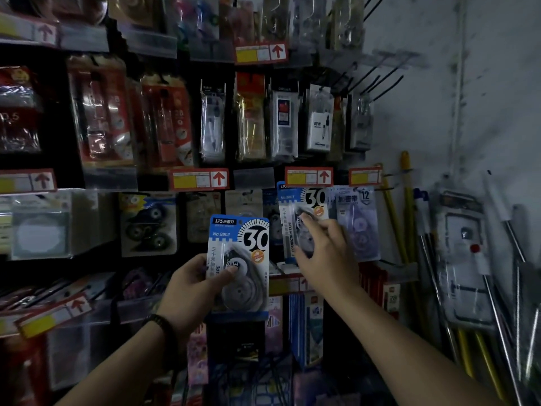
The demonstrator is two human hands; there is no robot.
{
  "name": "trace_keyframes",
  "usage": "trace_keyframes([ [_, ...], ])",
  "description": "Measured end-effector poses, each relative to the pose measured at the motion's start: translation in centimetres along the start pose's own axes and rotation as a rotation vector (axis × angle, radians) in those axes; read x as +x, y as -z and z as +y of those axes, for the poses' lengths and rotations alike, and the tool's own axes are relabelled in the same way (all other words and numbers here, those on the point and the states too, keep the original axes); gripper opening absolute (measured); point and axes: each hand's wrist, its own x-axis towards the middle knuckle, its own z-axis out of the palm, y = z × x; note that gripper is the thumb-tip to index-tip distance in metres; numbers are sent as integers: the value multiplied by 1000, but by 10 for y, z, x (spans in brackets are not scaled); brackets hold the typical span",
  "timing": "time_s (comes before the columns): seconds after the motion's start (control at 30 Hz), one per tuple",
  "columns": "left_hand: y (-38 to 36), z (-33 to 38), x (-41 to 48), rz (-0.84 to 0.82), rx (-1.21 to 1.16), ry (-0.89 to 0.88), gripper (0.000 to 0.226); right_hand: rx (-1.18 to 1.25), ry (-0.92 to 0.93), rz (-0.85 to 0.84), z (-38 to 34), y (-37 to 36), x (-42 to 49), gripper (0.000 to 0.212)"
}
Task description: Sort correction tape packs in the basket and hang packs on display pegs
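Note:
My left hand grips a blue-topped correction tape pack marked "30", held upright in front of the display wall. My right hand reaches up and right, its fingers touching the blister of a matching "30" pack that hangs on a peg under a red price tag. Whether those fingers pinch this pack is not clear. Beside it on the right hangs a pale purple pack marked "12". No basket is in view.
Peg rows above carry compasses and red pencil-lead packs. Bare black pegs jut out at the upper right. Yellow and metal poles lean against the grey wall on the right. Left shelves hold boxed goods.

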Motion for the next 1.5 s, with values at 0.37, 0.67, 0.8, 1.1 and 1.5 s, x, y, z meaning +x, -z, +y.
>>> trace_keyframes([
  [0.37, -6, 11, -9, -51, 1, 7, 23, 96, -11, 74, -9, 24, 6, 66],
  [0.67, -7, 10, -14, -76, -3, 41, 27, 47, -21, -54, -8, 31, 5, 69],
  [0.8, -7, 8, -14, -69, 5, 46, 28, -23, -55, -104, -14, 29, 8, 69],
  [1.1, -7, 11, -11, -18, 46, 29, 22, -9, -99, -132, -21, 8, 7, 45],
  [1.5, -50, 15, -5, -24, 85, -9, 18, 295, 142, -84, -48, 18, -79, 80],
])
